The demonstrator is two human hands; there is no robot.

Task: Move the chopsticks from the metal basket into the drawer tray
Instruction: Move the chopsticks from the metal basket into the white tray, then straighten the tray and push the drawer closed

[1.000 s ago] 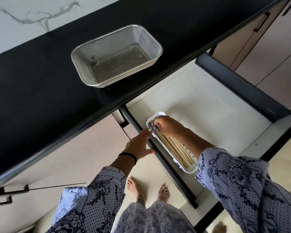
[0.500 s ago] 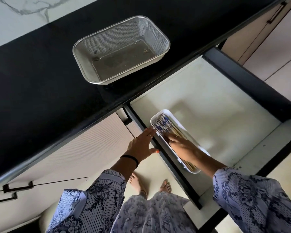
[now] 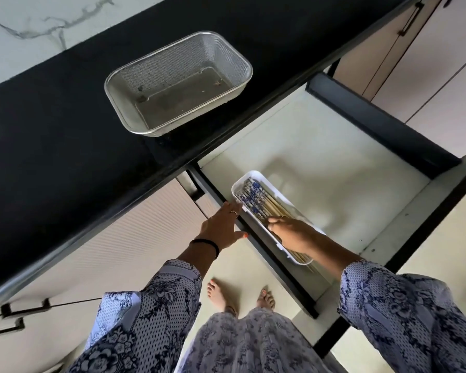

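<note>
The metal mesh basket [image 3: 234,57] stands on the black countertop with nothing in it. In the open drawer below, a narrow white tray [image 3: 256,173] lies along the left wall and holds several wooden chopsticks [image 3: 256,199] with blue-patterned tops. My right hand [image 3: 293,232] rests flat on the near part of the chopsticks, fingers spread, gripping nothing that I can see. My left hand [image 3: 221,224] lies open against the drawer's dark left side wall, fingertips beside the tray's far end.
The drawer [image 3: 334,184] has a pale floor and a dark right wall [image 3: 374,122]. The black countertop [image 3: 65,125] overhangs closed cabinet fronts [image 3: 97,251]. My bare feet [image 3: 226,294] stand on the floor below the drawer's left side.
My right hand slid from the patterned far end of the chopsticks back toward me along the tray, uncovering the tops. My left hand stayed on the drawer side.
</note>
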